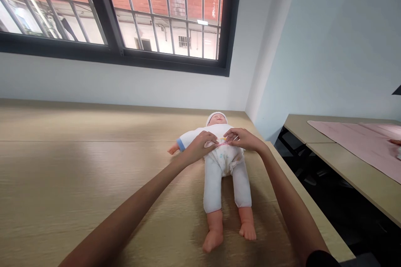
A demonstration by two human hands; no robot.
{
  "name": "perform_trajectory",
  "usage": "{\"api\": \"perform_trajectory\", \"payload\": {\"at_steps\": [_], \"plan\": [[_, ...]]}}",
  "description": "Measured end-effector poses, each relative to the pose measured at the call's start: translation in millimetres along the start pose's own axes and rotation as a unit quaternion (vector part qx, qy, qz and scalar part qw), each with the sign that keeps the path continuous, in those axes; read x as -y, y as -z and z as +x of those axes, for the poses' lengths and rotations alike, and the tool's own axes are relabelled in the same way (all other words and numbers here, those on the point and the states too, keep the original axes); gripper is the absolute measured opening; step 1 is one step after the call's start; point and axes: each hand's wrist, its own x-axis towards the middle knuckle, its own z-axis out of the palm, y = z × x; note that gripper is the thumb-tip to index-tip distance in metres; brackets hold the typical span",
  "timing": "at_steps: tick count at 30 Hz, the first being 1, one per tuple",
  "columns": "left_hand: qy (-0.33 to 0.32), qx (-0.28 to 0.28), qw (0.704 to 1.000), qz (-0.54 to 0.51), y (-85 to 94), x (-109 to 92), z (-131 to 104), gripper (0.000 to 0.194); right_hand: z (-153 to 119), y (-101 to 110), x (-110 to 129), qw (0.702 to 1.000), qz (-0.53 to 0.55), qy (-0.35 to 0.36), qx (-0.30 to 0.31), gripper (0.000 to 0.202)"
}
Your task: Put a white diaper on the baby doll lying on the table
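Observation:
A baby doll lies on its back on the wooden table, head toward the wall and feet toward me. It has a white cap, a white top with a blue cuff, and a white printed diaper around its hips. My left hand pinches the diaper's waistband on the left side. Opposite it, my right hand is closed on the waistband too, with bent fingers. A pink and yellow strip shows between my fingertips. The doll's arm on the right is hidden behind my right hand.
Beyond the table is a white wall with a dark-framed barred window. To the right, past a gap, another table carries a pink mat. Part of another person's hand shows at the right edge.

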Motion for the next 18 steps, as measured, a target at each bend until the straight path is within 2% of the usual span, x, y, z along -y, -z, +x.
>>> {"api": "perform_trajectory", "payload": {"at_steps": [12,18], "plan": [[0.028,0.003,0.999,-0.038,2.6,-4,0,0.018,3,-4,3,0.999,-0.043,0.003,-0.031,0.017],[0.027,0.002,0.999,-0.045,1.6,-3,0,0.017,3,3,-16,0.995,-0.079,-0.001,-0.063,0.019]]}}
